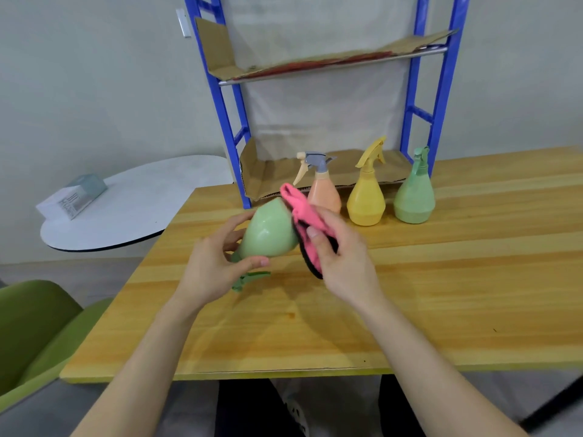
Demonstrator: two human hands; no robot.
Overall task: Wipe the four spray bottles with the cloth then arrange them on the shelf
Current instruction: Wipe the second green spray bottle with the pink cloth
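Observation:
My left hand (211, 266) grips a light green spray bottle (271, 234), tipped over above the wooden table (410, 294) with its base up and its trigger head pointing down at me. My right hand (344, 257) holds a pink cloth (301, 209) with a dark underside against the bottle's right side and base. Three other bottles stand upright at the back of the table: an orange one with a grey head (323, 192), a yellow one (367, 197) and a green one (415, 197). Behind them stands the blue shelf (441, 99), its levels lined with cardboard.
A round white side table (132, 209) with a small box (74, 197) sits to the left. A green chair (34, 326) is at the lower left beside the table edge. The wall is close behind the shelf.

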